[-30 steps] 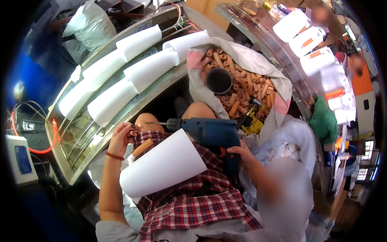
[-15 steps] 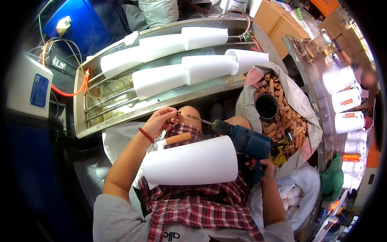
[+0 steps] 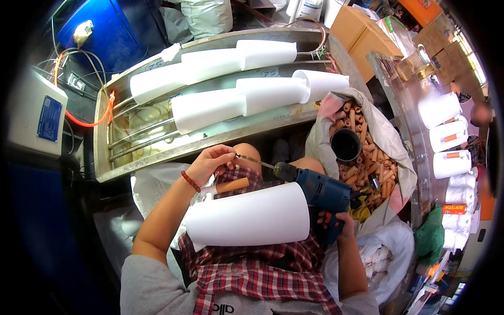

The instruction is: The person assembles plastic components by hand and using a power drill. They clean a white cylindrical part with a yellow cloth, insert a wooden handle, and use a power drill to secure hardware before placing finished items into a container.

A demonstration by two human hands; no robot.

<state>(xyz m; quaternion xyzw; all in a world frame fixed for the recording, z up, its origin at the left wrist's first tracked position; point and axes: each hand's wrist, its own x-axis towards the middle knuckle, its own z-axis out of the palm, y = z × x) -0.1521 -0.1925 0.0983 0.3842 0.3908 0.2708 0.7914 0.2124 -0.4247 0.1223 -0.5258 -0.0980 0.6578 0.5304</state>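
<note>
My right hand (image 3: 340, 227) is wrapped round the grip of a blue power drill (image 3: 321, 188), whose long bit (image 3: 258, 161) points left. At the bit's tip, the fingertips of my left hand (image 3: 212, 163) are pinched on a small dark screw-like piece; the fingers mostly hide it. A large white tapered cylinder (image 3: 249, 214) lies across my lap, below the drill and my left hand. From behind its left end a short brown tube handle (image 3: 232, 186) sticks out to the right, on a white stem. Checked red cloth (image 3: 252, 273) covers my lap.
Ahead stands a metal-framed trough (image 3: 210, 137) with several white cylinders (image 3: 207, 111) on rods. To the right, an open sack (image 3: 401, 149) holds brown tubes (image 3: 375, 170) and a black cup (image 3: 345, 144). Further right, white cylinders with brown handles (image 3: 451, 164) line a bench.
My left fingertips have come to the drill bit's tip with the small dark piece; before, a gap lay between them. The drill has shifted slightly left and down.
</note>
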